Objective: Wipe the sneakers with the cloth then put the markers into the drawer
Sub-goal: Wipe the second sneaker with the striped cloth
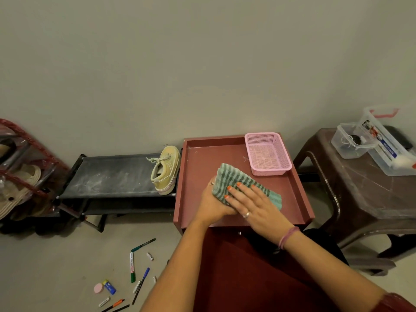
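On the tray (202,158), left grip (211,206) clasps the diagonal cloth (229,174), right grip (254,203) flat atop.

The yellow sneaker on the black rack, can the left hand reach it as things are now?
Probably yes. The sneaker sits just left of the red table's rim, close to the left hand. Only that low rim lies between, but the hand holds the cloth.

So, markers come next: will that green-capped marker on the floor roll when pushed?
Probably: the green-capped marker looks round and lies on smooth floor, so a nudge may roll it. It seems stiff and light, likely an easy pinch.
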`<state>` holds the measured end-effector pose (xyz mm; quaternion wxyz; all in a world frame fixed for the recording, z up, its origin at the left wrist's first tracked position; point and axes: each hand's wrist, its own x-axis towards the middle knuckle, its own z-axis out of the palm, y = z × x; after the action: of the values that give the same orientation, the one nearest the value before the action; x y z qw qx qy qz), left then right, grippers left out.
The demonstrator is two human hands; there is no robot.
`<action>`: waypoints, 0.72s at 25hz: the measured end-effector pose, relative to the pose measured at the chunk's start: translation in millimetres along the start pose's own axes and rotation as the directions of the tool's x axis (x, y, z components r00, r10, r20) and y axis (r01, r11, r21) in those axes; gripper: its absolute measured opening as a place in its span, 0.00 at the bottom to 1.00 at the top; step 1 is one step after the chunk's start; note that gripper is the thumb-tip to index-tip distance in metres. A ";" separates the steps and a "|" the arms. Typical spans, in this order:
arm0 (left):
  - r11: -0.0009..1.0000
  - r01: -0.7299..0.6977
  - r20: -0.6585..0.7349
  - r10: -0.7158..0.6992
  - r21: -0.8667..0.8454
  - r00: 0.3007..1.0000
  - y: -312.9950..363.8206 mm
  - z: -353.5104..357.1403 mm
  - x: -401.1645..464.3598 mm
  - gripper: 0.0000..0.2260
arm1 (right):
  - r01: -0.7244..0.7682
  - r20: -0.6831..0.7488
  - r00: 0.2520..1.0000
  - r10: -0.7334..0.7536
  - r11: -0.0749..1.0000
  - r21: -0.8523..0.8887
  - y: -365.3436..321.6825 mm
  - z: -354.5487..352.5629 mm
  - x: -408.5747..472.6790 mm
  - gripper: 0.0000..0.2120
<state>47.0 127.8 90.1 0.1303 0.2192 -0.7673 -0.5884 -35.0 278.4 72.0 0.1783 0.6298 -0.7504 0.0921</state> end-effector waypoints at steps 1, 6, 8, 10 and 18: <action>1.000 -0.007 0.005 0.007 0.004 1.000 -0.4 1.8 0.5 0.33 | -0.036 -0.008 0.999 0.037 0.994 0.103 4.7 0.8 2.5 0.22; 0.993 -0.025 0.027 0.022 0.114 0.999 -4.5 -5.4 2.8 0.42 | -0.523 0.297 0.838 0.458 0.518 0.677 14.8 -0.7 -1.2 0.36; 0.986 -0.017 0.035 0.011 0.166 0.999 -4.5 -9.7 0.4 0.42 | -0.592 0.403 0.787 0.467 0.386 0.707 7.4 0.8 -2.3 0.37; 0.984 -0.005 0.033 -0.001 0.180 0.999 -4.5 -11.3 1.3 0.42 | -0.604 0.418 0.744 0.521 0.256 0.755 -0.4 -1.9 2.7 0.37; 0.995 0.025 -0.041 -0.021 0.101 0.999 9.5 -2.6 -3.5 0.13 | -0.188 0.186 0.966 0.178 0.982 0.036 -38.8 -18.7 29.3 0.23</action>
<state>49.5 129.3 100.1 0.1274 0.2461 -0.7909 -0.5456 1.6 251.0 97.1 0.0828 0.5682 -0.8157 0.0704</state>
